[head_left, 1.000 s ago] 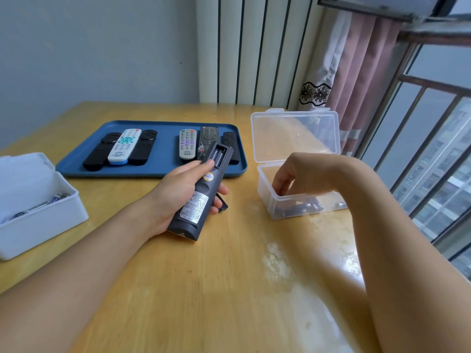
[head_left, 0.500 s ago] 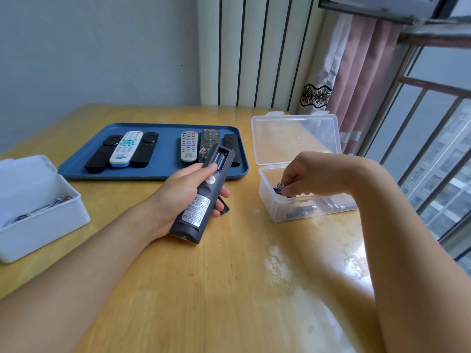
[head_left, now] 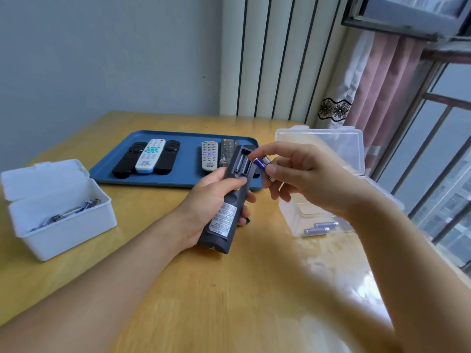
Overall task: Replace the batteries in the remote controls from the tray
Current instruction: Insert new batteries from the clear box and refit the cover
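My left hand (head_left: 211, 200) grips a dark grey remote (head_left: 226, 210) back side up above the table, its battery compartment (head_left: 242, 165) uncovered and empty. My right hand (head_left: 300, 177) pinches purple batteries (head_left: 262, 164) right beside that compartment. The blue tray (head_left: 186, 174) behind holds several remotes, among them a white one (head_left: 149, 159) and a grey one (head_left: 209, 156). A small dark piece lies on the table under the held remote, mostly hidden.
A clear plastic box (head_left: 318, 225) with its lid up stands at the right and holds purple batteries (head_left: 319, 229). An open white box (head_left: 61, 225) at the left holds several batteries. Wall, radiator and window bars border the wooden table.
My right hand lifted out of the clear box with batteries and moved left to the remote's open compartment. My left hand kept its grip on the remote.
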`<state>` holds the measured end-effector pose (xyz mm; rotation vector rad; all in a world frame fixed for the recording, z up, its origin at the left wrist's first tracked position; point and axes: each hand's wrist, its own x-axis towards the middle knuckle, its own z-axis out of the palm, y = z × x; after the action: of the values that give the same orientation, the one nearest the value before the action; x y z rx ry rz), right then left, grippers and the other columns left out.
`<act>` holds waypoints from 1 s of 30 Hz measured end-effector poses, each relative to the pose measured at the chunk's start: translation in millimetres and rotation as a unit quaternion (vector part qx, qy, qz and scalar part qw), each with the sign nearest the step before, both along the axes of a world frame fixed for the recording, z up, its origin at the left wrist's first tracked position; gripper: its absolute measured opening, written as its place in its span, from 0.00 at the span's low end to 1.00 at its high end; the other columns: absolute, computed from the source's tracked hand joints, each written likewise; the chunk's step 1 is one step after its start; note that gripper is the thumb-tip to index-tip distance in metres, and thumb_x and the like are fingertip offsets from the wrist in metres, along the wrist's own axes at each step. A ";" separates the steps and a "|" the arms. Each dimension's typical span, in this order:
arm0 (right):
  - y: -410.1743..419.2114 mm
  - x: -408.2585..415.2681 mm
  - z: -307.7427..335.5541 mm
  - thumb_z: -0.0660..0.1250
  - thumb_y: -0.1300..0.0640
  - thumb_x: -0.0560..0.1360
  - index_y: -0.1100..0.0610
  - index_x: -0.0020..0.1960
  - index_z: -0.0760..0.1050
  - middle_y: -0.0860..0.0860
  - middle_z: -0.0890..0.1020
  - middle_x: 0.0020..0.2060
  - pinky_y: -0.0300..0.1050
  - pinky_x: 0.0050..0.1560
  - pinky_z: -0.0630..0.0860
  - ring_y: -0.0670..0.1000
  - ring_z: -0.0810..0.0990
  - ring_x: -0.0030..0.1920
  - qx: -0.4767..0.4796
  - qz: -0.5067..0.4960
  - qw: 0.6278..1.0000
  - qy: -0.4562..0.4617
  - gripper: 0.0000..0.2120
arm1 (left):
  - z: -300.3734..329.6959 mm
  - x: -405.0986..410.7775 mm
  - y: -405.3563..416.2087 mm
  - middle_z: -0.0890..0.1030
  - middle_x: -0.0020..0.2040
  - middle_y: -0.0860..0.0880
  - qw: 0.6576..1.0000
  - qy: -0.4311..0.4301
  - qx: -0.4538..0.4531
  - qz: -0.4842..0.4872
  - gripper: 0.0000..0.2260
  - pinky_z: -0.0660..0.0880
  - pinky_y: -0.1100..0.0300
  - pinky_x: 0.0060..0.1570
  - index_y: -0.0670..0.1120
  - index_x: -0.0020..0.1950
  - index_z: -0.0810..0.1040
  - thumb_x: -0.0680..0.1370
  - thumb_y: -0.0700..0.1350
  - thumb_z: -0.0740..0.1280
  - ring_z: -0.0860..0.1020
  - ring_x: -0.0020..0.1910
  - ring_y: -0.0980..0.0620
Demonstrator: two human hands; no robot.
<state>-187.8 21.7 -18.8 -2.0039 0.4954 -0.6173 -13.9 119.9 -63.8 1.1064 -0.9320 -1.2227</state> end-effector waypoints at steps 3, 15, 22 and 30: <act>8.9 20.3 -12.3 0.62 0.67 0.81 0.58 0.59 0.75 0.54 0.80 0.32 0.41 0.28 0.71 0.52 0.78 0.30 -0.017 -0.031 0.999 -0.038 0.09 | -1.9 -3.1 0.6 0.80 0.42 0.39 1.000 0.018 -0.009 -0.010 0.11 0.77 0.53 0.35 0.44 0.63 0.76 0.81 0.41 0.63 0.78 0.34 0.44; 9.5 29.0 -20.3 0.71 0.59 0.78 0.60 0.50 0.69 0.58 0.82 0.27 0.45 0.25 0.70 0.57 0.76 0.22 -0.071 -0.224 0.961 -0.145 0.11 | -6.3 -12.6 1.4 0.81 0.41 0.41 0.997 -0.073 -0.022 -0.005 0.09 0.76 0.55 0.31 0.45 0.61 0.75 0.84 0.46 0.61 0.78 0.33 0.43; 15.0 35.7 -24.0 0.73 0.60 0.76 0.61 0.43 0.71 0.57 0.80 0.26 0.41 0.24 0.71 0.53 0.76 0.21 -0.117 -0.255 0.948 -0.152 0.11 | -7.6 -20.2 3.6 0.80 0.41 0.40 0.990 -0.129 -0.050 0.036 0.09 0.76 0.56 0.29 0.46 0.57 0.76 0.84 0.50 0.60 0.78 0.30 0.46; 18.4 43.8 -23.6 0.73 0.58 0.76 0.59 0.42 0.76 0.47 0.77 0.26 0.34 0.26 0.68 0.44 0.74 0.23 -0.182 -0.279 0.938 -0.099 0.08 | -8.3 -16.7 2.2 0.80 0.36 0.39 0.991 -0.122 -0.036 0.044 0.10 0.76 0.54 0.28 0.47 0.52 0.76 0.84 0.52 0.61 0.78 0.28 0.42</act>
<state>-143.9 40.1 -42.5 -2.1107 0.8893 -1.3281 -30.7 122.2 -72.1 1.2444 -1.0908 -0.9891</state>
